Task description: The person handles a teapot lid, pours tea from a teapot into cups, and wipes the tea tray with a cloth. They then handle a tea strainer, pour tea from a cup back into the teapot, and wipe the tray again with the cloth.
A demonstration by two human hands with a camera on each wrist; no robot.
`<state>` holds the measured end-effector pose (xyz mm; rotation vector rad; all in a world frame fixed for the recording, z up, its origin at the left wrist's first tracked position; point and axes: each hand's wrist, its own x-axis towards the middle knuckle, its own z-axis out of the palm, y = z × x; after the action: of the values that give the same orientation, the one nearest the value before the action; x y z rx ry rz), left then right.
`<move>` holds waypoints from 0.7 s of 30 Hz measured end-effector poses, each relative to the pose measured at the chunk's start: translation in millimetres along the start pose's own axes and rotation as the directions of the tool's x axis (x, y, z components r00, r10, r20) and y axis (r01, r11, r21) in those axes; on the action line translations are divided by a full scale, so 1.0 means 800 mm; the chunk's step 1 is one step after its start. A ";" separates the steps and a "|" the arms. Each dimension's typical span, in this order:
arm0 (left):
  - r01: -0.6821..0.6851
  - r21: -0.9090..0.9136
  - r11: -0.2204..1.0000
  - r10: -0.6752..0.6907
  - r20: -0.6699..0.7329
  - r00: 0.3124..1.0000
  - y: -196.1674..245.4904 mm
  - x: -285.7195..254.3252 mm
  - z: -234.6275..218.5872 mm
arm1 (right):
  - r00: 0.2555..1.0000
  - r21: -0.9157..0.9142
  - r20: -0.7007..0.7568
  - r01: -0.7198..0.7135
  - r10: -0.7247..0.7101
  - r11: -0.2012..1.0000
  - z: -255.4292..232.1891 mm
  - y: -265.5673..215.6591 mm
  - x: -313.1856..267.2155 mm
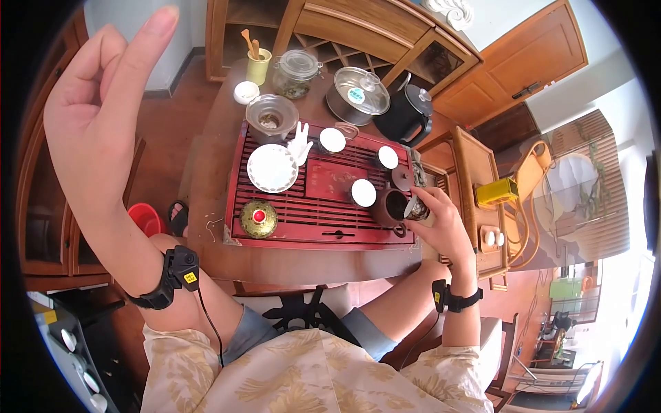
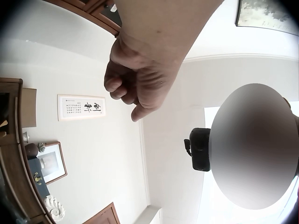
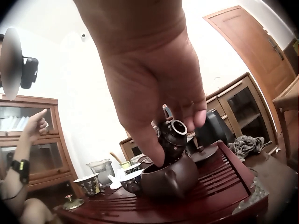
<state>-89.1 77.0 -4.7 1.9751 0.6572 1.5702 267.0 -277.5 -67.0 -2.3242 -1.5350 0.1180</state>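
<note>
My right hand (image 1: 442,221) pinches a small dark patterned teacup (image 3: 174,145) between thumb and fingers. The cup is tipped mouth-down over the brown teapot (image 3: 156,180), its pale foot ring facing up in the right wrist view. The teapot stands uncovered at the right end of the red slatted tea tray (image 1: 323,242), with its round lid (image 1: 402,179) beside it. Well above the tray's left side, my left hand (image 1: 96,117) is raised, fingers curled into the palm and thumb stretched out, holding nothing.
On the tray are several white-topped cups (image 1: 363,193), a white plate (image 1: 273,168), a white hand-shaped ornament (image 1: 300,144) and a gold-green lid (image 1: 259,219). Behind stand a glass jar (image 1: 296,74), a steel pot (image 1: 358,96) and a black kettle (image 1: 407,110).
</note>
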 end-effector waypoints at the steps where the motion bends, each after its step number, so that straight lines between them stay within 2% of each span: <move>1: 0.004 0.002 1.000 -0.004 -0.004 1.000 0.000 0.000 0.000 | 1.000 -0.026 0.008 0.014 -0.014 1.000 -0.001 -0.003 0.002; 4: 0.003 -0.021 1.000 -0.003 -0.003 1.000 0.000 0.000 -0.001 | 0.999 -0.076 0.020 0.047 -0.045 0.996 -0.004 -0.009 0.007; 7: 0.016 -0.017 1.000 -0.016 -0.014 1.000 0.001 -0.001 -0.001 | 0.997 0.067 -0.064 -0.030 0.034 0.997 -0.008 -0.022 0.020; 10: -0.005 -0.037 0.999 0.005 0.001 1.000 -0.003 0.001 -0.002 | 0.973 0.056 -0.229 0.040 -0.026 0.998 0.003 -0.015 0.042; 13: -0.079 0.237 0.968 0.050 0.125 0.991 -0.016 0.009 -0.018 | 0.974 0.148 -0.228 0.032 0.002 0.988 0.014 -0.027 0.072; 16: 0.031 -0.048 0.998 -0.032 -0.017 0.999 0.001 0.000 0.002 | 0.976 0.140 -0.214 0.066 -0.035 0.988 0.030 -0.034 0.105; 19: 0.001 -0.014 1.000 -0.002 -0.023 1.000 0.002 0.001 0.004 | 0.978 0.142 -0.193 0.105 -0.077 0.984 0.056 -0.025 0.136; 21: 0.005 -0.057 0.998 -0.006 -0.013 1.000 0.001 0.002 0.004 | 0.980 0.125 -0.169 0.130 -0.108 0.984 0.070 -0.021 0.152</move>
<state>-85.7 77.0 -3.5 1.9211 0.6163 1.5829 287.5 -148.2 -98.9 -2.0775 -1.5315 0.0034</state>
